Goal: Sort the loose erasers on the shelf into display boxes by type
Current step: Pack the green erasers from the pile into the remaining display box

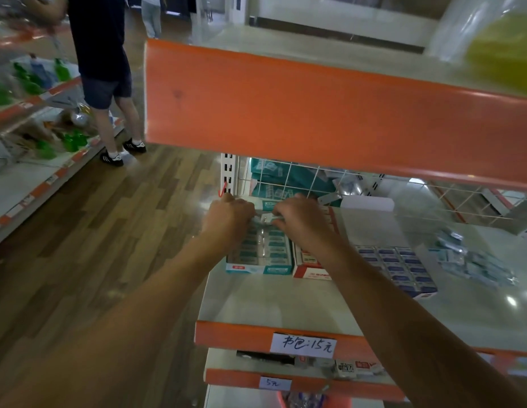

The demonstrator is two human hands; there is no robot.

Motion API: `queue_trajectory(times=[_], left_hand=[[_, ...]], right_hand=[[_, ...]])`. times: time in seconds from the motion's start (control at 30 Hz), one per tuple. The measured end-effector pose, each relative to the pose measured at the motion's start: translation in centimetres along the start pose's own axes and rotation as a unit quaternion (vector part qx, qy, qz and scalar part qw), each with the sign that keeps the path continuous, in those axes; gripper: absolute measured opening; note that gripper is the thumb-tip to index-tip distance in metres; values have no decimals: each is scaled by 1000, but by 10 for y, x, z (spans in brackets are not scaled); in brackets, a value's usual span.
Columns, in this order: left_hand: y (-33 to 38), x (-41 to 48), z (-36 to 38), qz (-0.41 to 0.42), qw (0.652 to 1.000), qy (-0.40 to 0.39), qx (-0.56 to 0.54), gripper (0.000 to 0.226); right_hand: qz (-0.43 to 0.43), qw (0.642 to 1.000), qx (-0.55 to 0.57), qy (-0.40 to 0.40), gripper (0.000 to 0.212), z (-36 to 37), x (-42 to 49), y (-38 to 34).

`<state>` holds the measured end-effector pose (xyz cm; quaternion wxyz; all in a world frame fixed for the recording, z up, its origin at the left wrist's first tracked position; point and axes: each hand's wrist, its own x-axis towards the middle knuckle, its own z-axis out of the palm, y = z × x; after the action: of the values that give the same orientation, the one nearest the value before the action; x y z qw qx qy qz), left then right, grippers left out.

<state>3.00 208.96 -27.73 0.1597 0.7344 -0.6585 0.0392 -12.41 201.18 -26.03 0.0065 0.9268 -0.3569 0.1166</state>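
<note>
Eraser (266, 218) between left hand (229, 216) and right hand (300, 220), over teal box (257, 268).

Both bare arms reach forward, almost straight, and come close together. The left hand (228, 214) and the right hand (300, 219) face palm down with fingers curled. They seem to pinch one small packet (265, 218) between them, but it is blurry.
</note>
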Motion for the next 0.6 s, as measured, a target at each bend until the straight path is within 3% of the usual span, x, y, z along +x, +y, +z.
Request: queue_trajectory(times=[0.6], left_hand=[[3, -1, 10, -16, 997, -66, 29, 29]], right_hand=[[-1, 1000, -8, 1, 13, 19, 10, 0]])
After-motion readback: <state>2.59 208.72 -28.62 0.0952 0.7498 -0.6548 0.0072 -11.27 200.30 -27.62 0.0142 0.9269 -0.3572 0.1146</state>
